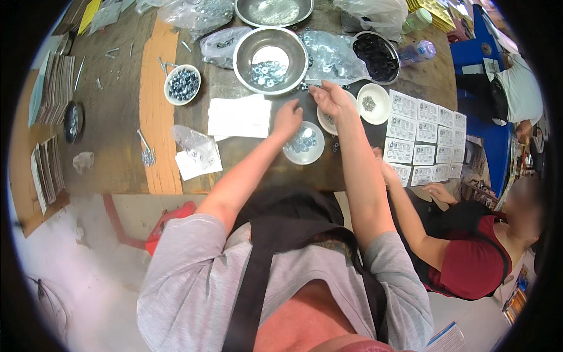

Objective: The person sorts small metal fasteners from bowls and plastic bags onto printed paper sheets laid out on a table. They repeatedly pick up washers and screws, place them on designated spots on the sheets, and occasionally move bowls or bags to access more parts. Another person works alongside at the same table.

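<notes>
Two hands work above the table (pixel 117 158). The left hand (pixel 288 118) hovers over a small white dish (pixel 303 144) of metal washers (pixel 302 139), its grip curled shut, contents not discernible. The right hand (pixel 329 98), just beyond, has fingers loosely spread over a second white dish (pixel 326 121). Farther back stands a steel bowl (pixel 270 60) holding more washers. The washers are likely light, rigid and slippery; pinch each by its rim.

A small white bowl (pixel 304 143) holding bluish metal washers is set upright on the brown table, near its front edge. A second white bowl (pixel 328 119), just beside it, is mostly hidden.
</notes>
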